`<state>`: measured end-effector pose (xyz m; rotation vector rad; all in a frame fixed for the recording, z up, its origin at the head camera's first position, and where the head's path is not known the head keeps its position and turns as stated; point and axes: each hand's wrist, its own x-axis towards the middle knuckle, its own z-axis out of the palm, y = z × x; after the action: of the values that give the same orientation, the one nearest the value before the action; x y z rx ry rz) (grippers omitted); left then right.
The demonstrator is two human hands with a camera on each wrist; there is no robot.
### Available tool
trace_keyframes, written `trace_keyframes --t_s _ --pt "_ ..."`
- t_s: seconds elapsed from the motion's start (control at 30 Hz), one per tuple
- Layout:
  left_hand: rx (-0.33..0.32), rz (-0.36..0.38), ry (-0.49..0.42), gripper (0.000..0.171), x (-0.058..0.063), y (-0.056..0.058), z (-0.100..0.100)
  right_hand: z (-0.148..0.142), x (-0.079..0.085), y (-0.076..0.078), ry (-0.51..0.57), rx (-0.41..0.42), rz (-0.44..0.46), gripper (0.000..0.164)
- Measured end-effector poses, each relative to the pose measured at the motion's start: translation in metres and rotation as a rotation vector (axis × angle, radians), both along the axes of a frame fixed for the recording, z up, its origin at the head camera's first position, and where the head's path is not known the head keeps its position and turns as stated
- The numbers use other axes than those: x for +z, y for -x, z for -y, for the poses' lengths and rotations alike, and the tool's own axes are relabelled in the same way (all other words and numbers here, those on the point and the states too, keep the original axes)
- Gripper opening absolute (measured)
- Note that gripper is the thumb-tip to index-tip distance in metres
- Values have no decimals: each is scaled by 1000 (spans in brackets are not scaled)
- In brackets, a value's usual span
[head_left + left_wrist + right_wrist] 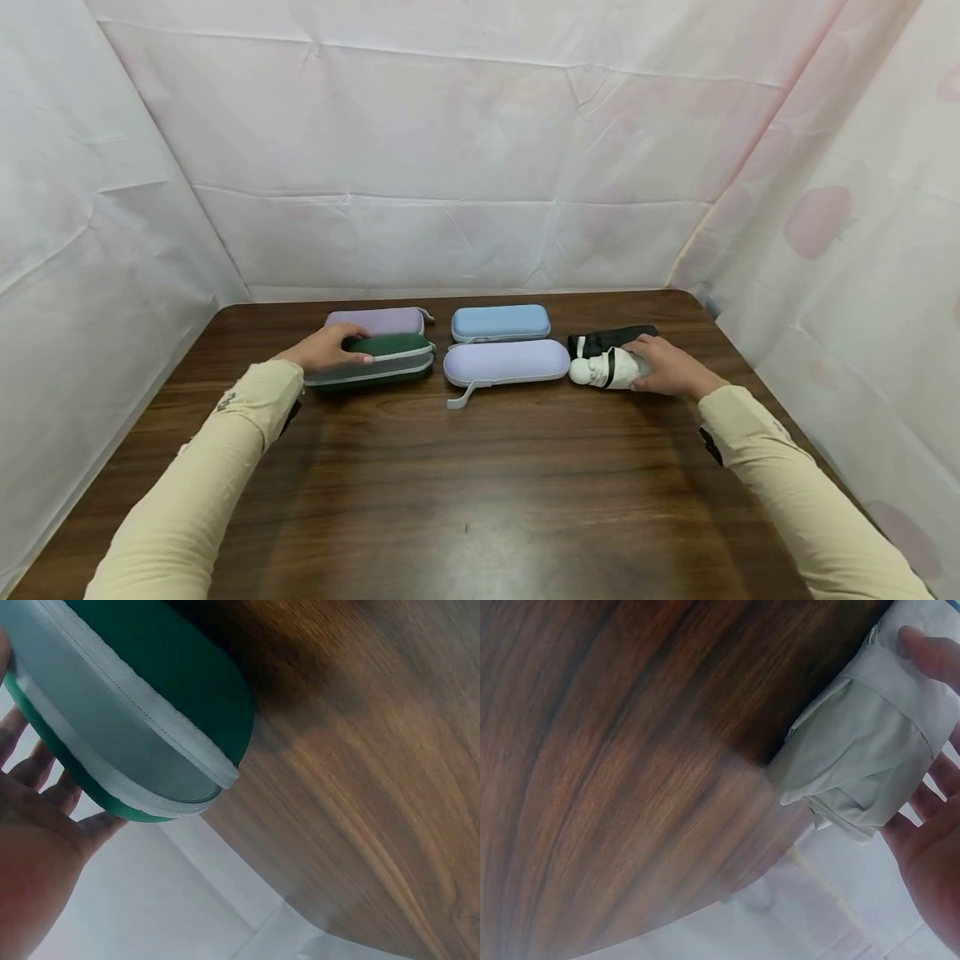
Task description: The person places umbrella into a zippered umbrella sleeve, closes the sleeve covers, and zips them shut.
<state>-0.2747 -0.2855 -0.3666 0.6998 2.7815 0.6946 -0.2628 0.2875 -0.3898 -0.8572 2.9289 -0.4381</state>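
Observation:
My left hand grips a dark green zip case on the left part of the table, with the thumb at its front and the fingers over the far side. In the left wrist view, a wide grey band and pale zip edges show between the green halves of the case. Over on the right, my right hand grips a white folded umbrella by its cloth end, its round knob pointing left. In the right wrist view, loose folds of the umbrella cloth hang beyond the fingers.
A lilac case lies behind the green one. Mid-table, a blue case sits behind a lavender case with a grey strap. A black folded umbrella lies just behind the white one. White curtains surround the wooden table.

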Motion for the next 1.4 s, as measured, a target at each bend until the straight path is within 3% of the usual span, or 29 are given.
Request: trace_keyframes --t_s 0.33,0.67,1.07,1.4 --pt "2 61 -100 65 -2 -2 0 1 -3 -1 -19 -22 -10 57" --pt "65 17 -93 65 4 -1 -1 1 -5 3 -15 -33 -14 57" --pt "89 40 -133 63 31 -10 -12 -5 -8 8 -62 7 -66 62" --pt "65 34 -119 66 54 -12 -29 -7 -9 8 -68 10 -107 62"
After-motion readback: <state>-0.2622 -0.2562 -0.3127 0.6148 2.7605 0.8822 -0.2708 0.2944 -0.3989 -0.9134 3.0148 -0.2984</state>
